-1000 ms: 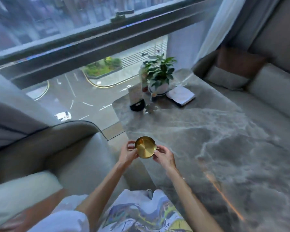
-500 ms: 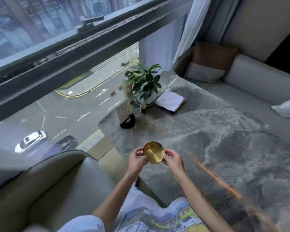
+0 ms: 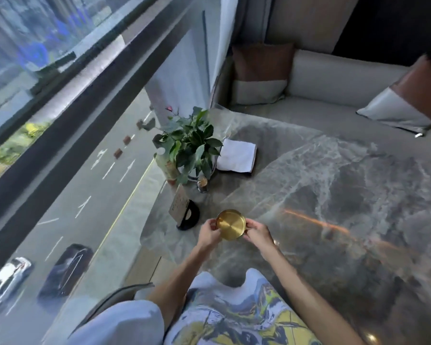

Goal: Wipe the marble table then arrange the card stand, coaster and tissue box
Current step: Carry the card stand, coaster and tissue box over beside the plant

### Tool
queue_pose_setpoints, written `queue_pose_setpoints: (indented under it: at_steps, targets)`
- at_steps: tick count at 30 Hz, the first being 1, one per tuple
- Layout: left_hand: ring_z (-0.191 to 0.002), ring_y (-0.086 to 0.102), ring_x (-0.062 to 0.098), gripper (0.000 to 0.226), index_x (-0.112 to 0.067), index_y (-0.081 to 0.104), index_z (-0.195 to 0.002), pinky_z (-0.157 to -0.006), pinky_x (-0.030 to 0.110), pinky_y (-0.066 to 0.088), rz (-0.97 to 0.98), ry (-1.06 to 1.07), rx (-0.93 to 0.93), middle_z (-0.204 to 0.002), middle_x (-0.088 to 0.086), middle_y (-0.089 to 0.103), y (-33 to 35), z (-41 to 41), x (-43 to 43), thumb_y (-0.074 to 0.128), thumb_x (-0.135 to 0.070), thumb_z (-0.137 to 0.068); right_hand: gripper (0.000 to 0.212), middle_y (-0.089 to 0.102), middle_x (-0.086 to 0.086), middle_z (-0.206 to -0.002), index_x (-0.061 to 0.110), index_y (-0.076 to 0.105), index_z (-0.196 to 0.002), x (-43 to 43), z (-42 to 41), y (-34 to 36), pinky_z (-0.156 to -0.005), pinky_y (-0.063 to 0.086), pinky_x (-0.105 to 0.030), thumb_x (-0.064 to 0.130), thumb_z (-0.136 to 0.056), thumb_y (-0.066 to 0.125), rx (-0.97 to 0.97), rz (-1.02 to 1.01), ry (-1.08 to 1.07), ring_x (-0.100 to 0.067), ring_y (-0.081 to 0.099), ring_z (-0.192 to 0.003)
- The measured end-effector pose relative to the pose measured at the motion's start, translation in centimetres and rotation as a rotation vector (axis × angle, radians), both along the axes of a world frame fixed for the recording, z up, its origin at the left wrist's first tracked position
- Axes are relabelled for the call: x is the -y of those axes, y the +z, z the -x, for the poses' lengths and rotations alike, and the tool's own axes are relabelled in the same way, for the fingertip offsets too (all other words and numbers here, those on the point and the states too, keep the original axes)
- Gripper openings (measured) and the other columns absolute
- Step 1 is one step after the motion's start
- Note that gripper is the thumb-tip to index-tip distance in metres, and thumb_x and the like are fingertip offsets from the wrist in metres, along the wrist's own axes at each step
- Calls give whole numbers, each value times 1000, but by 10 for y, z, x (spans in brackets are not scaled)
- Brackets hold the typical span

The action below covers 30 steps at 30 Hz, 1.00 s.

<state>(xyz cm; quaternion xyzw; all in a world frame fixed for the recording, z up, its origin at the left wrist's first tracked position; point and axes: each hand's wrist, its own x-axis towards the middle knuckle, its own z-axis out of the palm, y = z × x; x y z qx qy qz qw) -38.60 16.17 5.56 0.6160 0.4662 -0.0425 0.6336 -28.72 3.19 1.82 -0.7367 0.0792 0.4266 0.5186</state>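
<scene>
A round gold coaster [image 3: 230,224] is held by its rim between my left hand [image 3: 207,232] and my right hand [image 3: 257,232], just above the grey marble table [image 3: 334,195]. Directly to its left stands the card stand [image 3: 184,212], a tan card tilted in a black half-round base. Farther back, a flat white tissue box [image 3: 237,155] lies on the table beside the plant. Whether the coaster touches the tabletop I cannot tell.
A green potted plant [image 3: 188,145] and a small jar [image 3: 202,184] stand at the table's window-side edge. A grey sofa with cushions [image 3: 259,70] runs behind the table. A large window [image 3: 60,120] fills the left side. A chair back [image 3: 125,292] sits near my left arm.
Both hands have carried the coaster forward across the table, ending right next to the card stand. The camera view has swung left and closer to the table.
</scene>
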Motion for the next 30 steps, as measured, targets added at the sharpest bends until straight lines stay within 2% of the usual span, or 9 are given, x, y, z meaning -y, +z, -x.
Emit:
queue_pose_setpoints:
  at_steps: [3,5,8,12,14,19,26,28,30]
  targets:
    - [-77,59,21,26,-21,58,-84,-68,34,49,26,-64,-19,-82,1,62,1,-20,-22,51,-16,-59,44,70,4,-109,23,68,-117,-18,-10,7,-96,55,-36,-2,-89,46,-43,18,13,-18,64,-109]
    - [-69,58,18,34,-14,63,-87,-59,27,46,45,-93,-37,-84,8,63,-2,-34,-36,49,-15,-57,46,67,2,-117,21,62,-128,-29,-19,12,-95,54,-33,0,-91,44,-68,35,50,-18,60,-115]
    - [-65,59,16,44,-5,65,-96,-51,20,47,58,-127,-67,-83,11,64,-19,-51,-57,49,-15,-57,49,63,1,-116,26,56,-134,-47,-32,14,-97,52,-34,2,-94,43,-102,54,78,-16,58,-107]
    - [-84,70,30,43,-10,68,-102,-73,42,59,84,-126,-123,-93,13,73,-101,-69,-84,51,-17,-63,51,59,4,-110,23,52,-139,-66,-49,9,-104,49,-38,-1,-95,41,-122,77,95,-15,56,-106]
    - [-90,71,30,44,-14,68,-104,-80,50,59,74,-125,-167,-96,13,74,-122,-74,-91,52,-20,-64,54,57,3,-111,22,51,-140,-71,-57,8,-106,48,-40,-5,-94,38,-129,96,105,-16,55,-109]
    - [-99,67,28,53,-11,64,-114,-87,40,57,77,-108,-202,-103,12,69,-63,-89,-91,49,-24,-64,54,55,4,-115,21,52,-139,-77,-70,1,-106,47,-41,-6,-95,38,-158,108,133,-16,54,-111]
    - [-107,64,29,55,-14,60,-118,-94,43,54,68,-175,-218,-111,13,68,-68,-87,-88,50,-24,-65,53,58,3,-125,27,53,-138,-74,-68,-17,-100,49,-36,0,-93,42,-172,99,123,-18,53,-120]
    - [-110,63,30,50,-15,59,-120,-93,39,52,33,-229,-216,-111,10,69,-69,-86,-89,52,-19,-70,57,57,3,-127,28,48,-142,-71,-69,-19,-95,47,-28,2,-91,43,-119,130,207,-18,53,-117]
    - [-119,58,30,58,-16,49,-132,-98,36,49,-115,-370,-207,-124,9,63,-63,-83,-89,54,-15,-74,62,49,1,-142,25,34,-151,-66,-68,-19,-104,37,-26,10,-93,46,65,240,390,-22,46,-132]
